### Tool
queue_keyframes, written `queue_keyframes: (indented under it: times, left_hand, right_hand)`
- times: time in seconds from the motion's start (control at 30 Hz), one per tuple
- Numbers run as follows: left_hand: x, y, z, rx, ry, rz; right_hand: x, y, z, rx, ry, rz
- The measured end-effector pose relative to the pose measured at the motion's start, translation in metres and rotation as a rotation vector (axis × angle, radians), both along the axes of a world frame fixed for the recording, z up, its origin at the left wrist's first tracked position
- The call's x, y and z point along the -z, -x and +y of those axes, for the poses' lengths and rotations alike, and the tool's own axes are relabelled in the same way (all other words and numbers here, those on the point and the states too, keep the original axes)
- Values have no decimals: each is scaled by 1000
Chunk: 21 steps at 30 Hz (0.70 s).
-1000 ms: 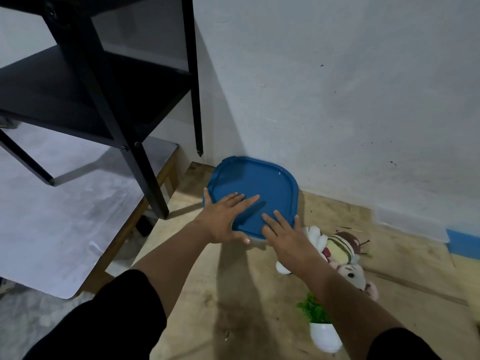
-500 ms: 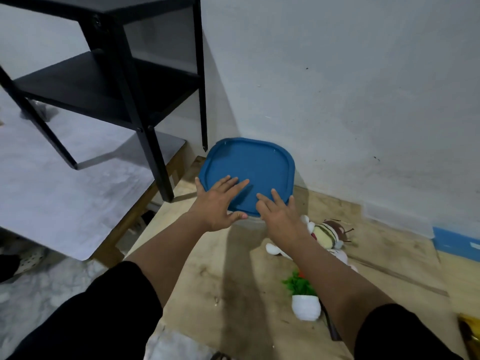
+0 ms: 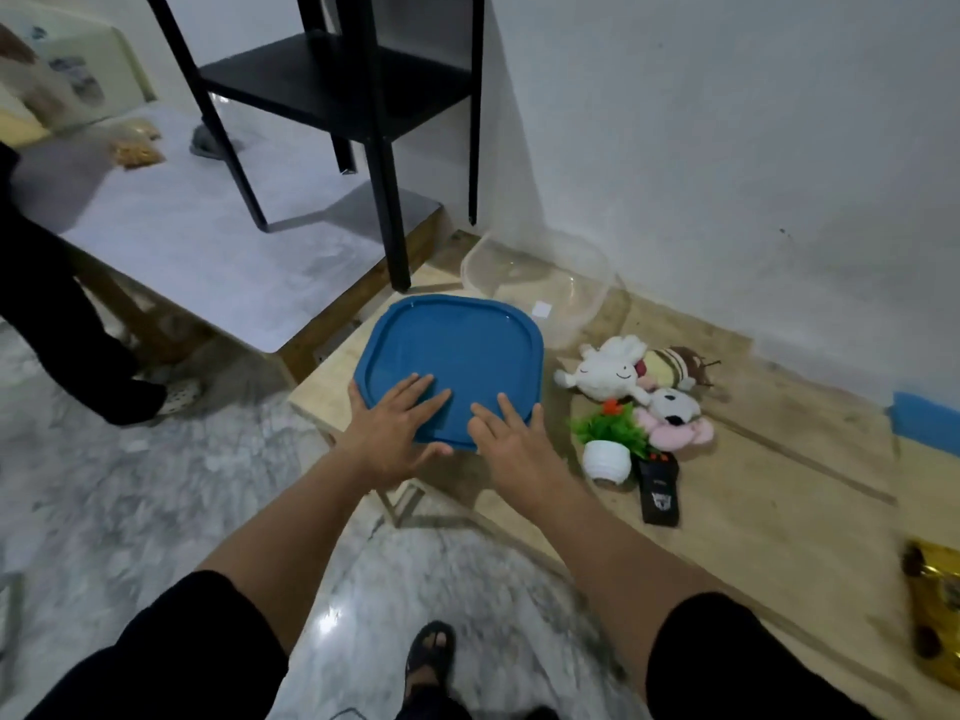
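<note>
A blue, rounded-square lid (image 3: 457, 350) hovers tilted over the near left corner of a low wooden table (image 3: 753, 485). My left hand (image 3: 389, 433) holds its near left edge, with the fingers flat on top and the thumb along the near rim. My right hand (image 3: 514, 444) grips the near right edge, fingers spread on top and thumb hidden. Behind the lid, against the white wall, a clear plastic container (image 3: 540, 283) stands uncovered and looks empty.
Right of the lid lie plush toys (image 3: 608, 374), a small potted plant (image 3: 608, 449) and a black flat object (image 3: 658, 491). A gold packet (image 3: 935, 615) sits at far right. A black metal rack (image 3: 384, 174) stands on a grey table (image 3: 208, 241). Another person's leg (image 3: 62, 330) is at left.
The lid has come off the clear container and moved toward me with both hands on it. The view has pulled back and tipped down, showing the floor and my foot.
</note>
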<state>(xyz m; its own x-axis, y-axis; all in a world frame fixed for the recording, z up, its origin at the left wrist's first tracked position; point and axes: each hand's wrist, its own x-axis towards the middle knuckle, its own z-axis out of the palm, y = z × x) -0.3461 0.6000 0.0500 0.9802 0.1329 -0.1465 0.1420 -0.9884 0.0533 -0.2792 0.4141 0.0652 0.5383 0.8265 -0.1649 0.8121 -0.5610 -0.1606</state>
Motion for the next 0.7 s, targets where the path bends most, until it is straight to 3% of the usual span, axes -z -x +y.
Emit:
queue_keyframes:
  times: [0.2, 0.53, 0.63, 0.7]
  left_hand:
    - [25, 29, 8, 40, 27, 154]
    - [42, -14, 27, 180, 83, 323]
    - [37, -30, 34, 190, 96, 269]
    - [28, -50, 32, 208, 83, 203]
  right_hand:
    - [36, 37, 8, 36, 65, 47]
    - [68, 25, 32, 215, 201, 73]
    - [63, 17, 32, 216, 148, 92]
    - [52, 8, 24, 180, 61, -32]
